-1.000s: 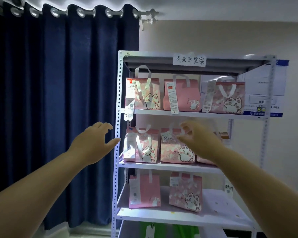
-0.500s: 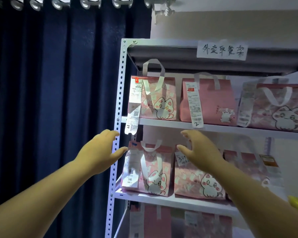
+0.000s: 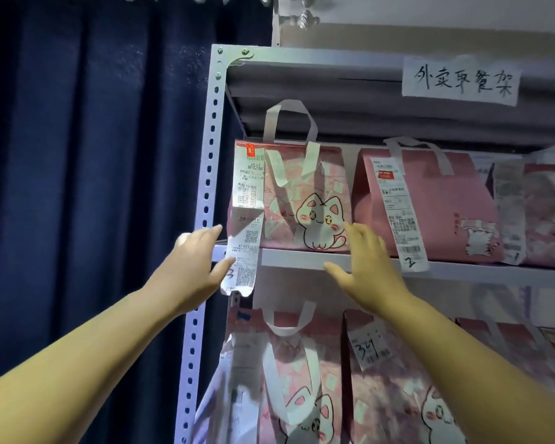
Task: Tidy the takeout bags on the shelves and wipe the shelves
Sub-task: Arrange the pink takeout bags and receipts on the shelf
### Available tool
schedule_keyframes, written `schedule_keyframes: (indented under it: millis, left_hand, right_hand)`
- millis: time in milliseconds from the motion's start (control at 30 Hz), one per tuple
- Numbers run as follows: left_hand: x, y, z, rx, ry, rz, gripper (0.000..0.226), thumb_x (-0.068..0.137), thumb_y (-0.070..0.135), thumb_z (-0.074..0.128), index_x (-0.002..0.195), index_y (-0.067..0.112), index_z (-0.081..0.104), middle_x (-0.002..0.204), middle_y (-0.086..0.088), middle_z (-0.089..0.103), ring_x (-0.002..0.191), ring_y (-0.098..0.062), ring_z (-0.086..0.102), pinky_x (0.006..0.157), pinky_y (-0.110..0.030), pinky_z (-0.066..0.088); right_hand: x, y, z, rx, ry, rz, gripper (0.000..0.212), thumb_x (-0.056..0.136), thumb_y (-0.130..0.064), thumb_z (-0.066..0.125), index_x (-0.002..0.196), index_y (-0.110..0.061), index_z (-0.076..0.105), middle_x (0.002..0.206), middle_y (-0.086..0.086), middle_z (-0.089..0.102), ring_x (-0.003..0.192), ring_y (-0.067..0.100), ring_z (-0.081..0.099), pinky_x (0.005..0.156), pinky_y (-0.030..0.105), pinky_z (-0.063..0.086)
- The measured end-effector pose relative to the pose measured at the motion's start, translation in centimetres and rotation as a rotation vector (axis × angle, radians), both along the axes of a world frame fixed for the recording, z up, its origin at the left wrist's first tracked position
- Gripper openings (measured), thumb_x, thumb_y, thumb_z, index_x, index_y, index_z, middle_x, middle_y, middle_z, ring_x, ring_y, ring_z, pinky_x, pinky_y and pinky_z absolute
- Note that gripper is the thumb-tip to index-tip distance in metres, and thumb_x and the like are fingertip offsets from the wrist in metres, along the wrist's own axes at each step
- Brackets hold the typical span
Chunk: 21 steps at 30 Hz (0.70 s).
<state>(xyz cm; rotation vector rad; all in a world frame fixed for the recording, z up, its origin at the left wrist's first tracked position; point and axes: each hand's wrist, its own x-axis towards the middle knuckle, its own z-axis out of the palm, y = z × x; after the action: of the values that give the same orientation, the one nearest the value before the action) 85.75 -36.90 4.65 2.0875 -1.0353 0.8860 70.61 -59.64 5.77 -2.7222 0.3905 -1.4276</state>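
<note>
Two bare hands reach up with fingers spread, gripping nothing: the left hand (image 3: 193, 267) beside the shelf post (image 3: 202, 219) and a hanging receipt (image 3: 245, 219), the right hand (image 3: 362, 261) over the shelf (image 3: 302, 259) edge. Between them on that shelf stands a pink cat bag (image 3: 305, 203), upright. Another pink bag (image 3: 430, 203) sits just beside it, under a handwritten sign (image 3: 462, 81). More bags (image 3: 285, 379) fill the shelf below.

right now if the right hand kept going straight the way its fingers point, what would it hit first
Most likely the lower right corner of the cat bag on the upper shelf. The right hand is open, its fingers aimed up and forward at that corner, seemingly just short of it, though depth is hard to judge.
</note>
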Motion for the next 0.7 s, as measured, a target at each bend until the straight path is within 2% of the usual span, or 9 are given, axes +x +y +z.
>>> schedule_keyframes:
  millis: [100, 200, 267, 333, 367, 500, 600, 700]
  left_hand:
    - [2.3, -1.4, 1.0, -0.007, -0.007, -0.049, 0.056, 0.093, 0.038, 0.046, 0.142, 0.019, 0.028, 0.143, 0.002, 0.040, 0.134, -0.023, 0.027, 0.102, -0.040, 0.033]
    - [3.8, -2.5, 1.7, -0.016, -0.033, -0.093, 0.047, 0.094, 0.035, 0.045, 0.138, 0.023, 0.033, 0.132, 0.002, 0.051, 0.129, -0.024, 0.033, 0.096, -0.041, 0.036]
    - [4.7, -3.1, 2.1, -0.012, -0.066, -0.115, 0.040, 0.094, 0.033, 0.043, 0.133, 0.029, 0.038, 0.108, 0.009, 0.058, 0.121, -0.021, 0.038, 0.083, -0.036, 0.040]
    - [5.4, -3.5, 2.3, -0.010, -0.103, -0.114, 0.034, 0.094, 0.032, 0.042, 0.128, 0.030, 0.041, 0.082, 0.019, 0.050, 0.110, -0.016, 0.040, 0.073, -0.032, 0.040]
    - [5.6, -3.6, 2.3, -0.014, -0.116, -0.108, 0.032, 0.094, 0.031, 0.042, 0.126, 0.029, 0.043, 0.075, 0.019, 0.047, 0.105, -0.014, 0.039, 0.070, -0.032, 0.041]
    - [6.1, -3.5, 2.5, -0.042, -0.111, -0.082, 0.025, 0.094, 0.030, 0.041, 0.117, 0.022, 0.048, 0.079, 0.009, 0.056, 0.100, -0.016, 0.042, 0.073, -0.040, 0.048]
    - [6.4, -3.3, 2.5, -0.045, -0.140, -0.099, 0.028, 0.094, 0.028, 0.042, 0.121, 0.025, 0.048, 0.062, 0.017, 0.046, 0.093, -0.017, 0.043, 0.073, -0.042, 0.049]
    - [6.4, -3.2, 2.5, -0.043, -0.167, -0.102, 0.031, 0.094, 0.027, 0.043, 0.124, 0.028, 0.048, 0.056, 0.019, 0.041, 0.089, -0.015, 0.042, 0.076, -0.042, 0.050]
  right_hand:
    - [2.5, -1.1, 1.3, 0.054, 0.000, -0.019, 0.078, 0.085, -0.043, 0.059, 0.146, -0.020, 0.016, 0.150, 0.005, 0.020, 0.137, 0.026, 0.017, 0.109, 0.042, 0.025]
    - [4.2, -2.1, 2.0, 0.097, 0.009, -0.068, 0.084, 0.084, -0.046, 0.060, 0.147, -0.018, 0.011, 0.150, 0.009, 0.019, 0.137, 0.029, 0.017, 0.110, 0.043, 0.024]
    - [5.0, -2.8, 2.4, 0.136, 0.004, -0.089, 0.086, 0.082, -0.046, 0.061, 0.147, -0.018, 0.012, 0.149, 0.013, 0.021, 0.136, 0.033, 0.020, 0.111, 0.046, 0.026]
    - [5.6, -3.2, 2.7, 0.180, 0.009, -0.091, 0.087, 0.081, -0.045, 0.063, 0.146, -0.017, 0.013, 0.148, 0.015, 0.022, 0.136, 0.034, 0.022, 0.110, 0.049, 0.028]
    - [5.8, -3.4, 2.8, 0.200, 0.013, -0.082, 0.086, 0.081, -0.044, 0.063, 0.146, -0.017, 0.015, 0.148, 0.016, 0.023, 0.136, 0.035, 0.024, 0.109, 0.050, 0.029]
    - [6.3, -3.6, 3.1, 0.234, -0.013, 0.016, 0.075, 0.079, -0.036, 0.067, 0.140, -0.016, 0.029, 0.134, 0.013, 0.045, 0.122, 0.031, 0.045, 0.100, 0.047, 0.041]
    - [6.3, -3.6, 3.2, 0.194, -0.058, 0.018, 0.072, 0.078, -0.035, 0.067, 0.138, -0.016, 0.032, 0.128, 0.014, 0.049, 0.119, 0.032, 0.046, 0.098, 0.047, 0.043]
    - [6.2, -3.6, 3.1, 0.175, -0.079, 0.018, 0.071, 0.078, -0.034, 0.067, 0.138, -0.016, 0.033, 0.127, 0.014, 0.049, 0.118, 0.032, 0.046, 0.097, 0.047, 0.043]
